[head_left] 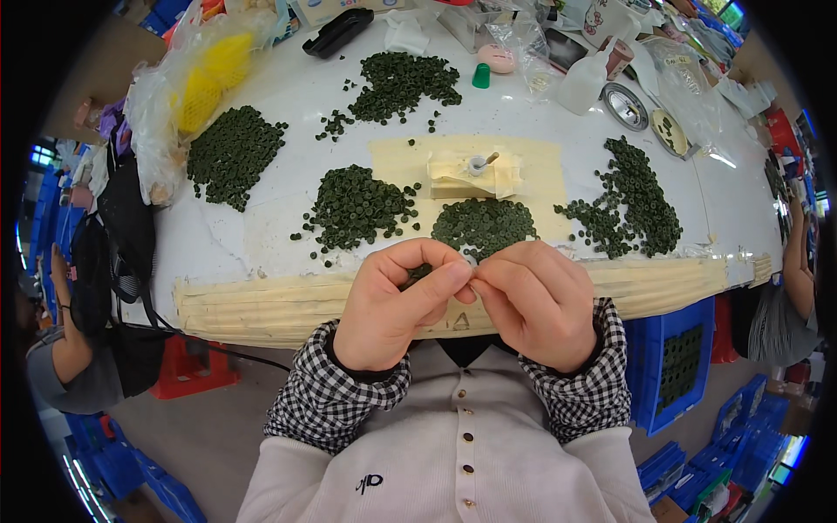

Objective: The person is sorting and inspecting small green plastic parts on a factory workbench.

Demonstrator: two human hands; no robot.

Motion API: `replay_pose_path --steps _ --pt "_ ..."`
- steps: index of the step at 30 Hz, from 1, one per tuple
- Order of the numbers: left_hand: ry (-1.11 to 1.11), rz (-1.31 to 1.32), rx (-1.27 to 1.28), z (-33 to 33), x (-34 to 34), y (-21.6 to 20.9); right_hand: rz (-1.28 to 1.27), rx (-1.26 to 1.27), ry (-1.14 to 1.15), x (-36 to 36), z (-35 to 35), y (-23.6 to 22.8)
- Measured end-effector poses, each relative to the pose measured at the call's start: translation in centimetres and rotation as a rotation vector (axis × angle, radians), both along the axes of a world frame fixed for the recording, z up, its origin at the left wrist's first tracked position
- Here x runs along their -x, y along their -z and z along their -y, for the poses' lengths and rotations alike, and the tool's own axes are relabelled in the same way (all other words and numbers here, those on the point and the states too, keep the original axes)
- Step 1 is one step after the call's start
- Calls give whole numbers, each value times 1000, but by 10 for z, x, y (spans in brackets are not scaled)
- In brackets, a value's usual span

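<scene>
My left hand [391, 301] and my right hand [542, 301] meet fingertip to fingertip above the table's near edge. Both are closed in a pinch, and whatever sits between the fingers is too small or hidden to name. Just beyond my fingers lies a pile of small dark green round pieces [486, 225], partly covered by my hands. Behind that pile stands a block wrapped in cream tape [453, 179], with a small white cup [476, 166] on it and a thin brown stick leaning in the cup. Another heap of green pieces [359, 207] spreads to the left.
More green pieces lie far left [234, 157], at the back [405, 84] and right [641, 205]. A white squeeze bottle [586, 80], round tins [625, 106] and a green cap [481, 76] stand behind. Below the table's right edge is a blue crate [643, 366]. People sit on both sides.
</scene>
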State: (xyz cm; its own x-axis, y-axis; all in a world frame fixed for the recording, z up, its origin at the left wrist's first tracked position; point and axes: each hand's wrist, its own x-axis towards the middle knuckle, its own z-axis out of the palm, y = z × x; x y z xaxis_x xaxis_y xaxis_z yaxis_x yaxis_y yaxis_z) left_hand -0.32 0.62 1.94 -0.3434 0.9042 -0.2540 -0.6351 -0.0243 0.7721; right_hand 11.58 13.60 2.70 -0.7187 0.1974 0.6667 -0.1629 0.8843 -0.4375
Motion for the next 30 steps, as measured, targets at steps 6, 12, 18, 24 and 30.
replay_pose_path --steps 6,12,18,24,30 --pt "-41 -101 10 -2 2 3 6 29 -6 4 -5 10" --pt "-140 13 -58 -6 12 8 59 167 -17 -3 -3 -1" --pt "-135 89 -98 -6 16 10 152 211 -228 -19 6 -5" --pt "-150 97 -129 -2 17 11 692 241 -630 -40 27 17" --pt "-136 13 -105 -5 16 9 568 184 -212 -13 57 148"
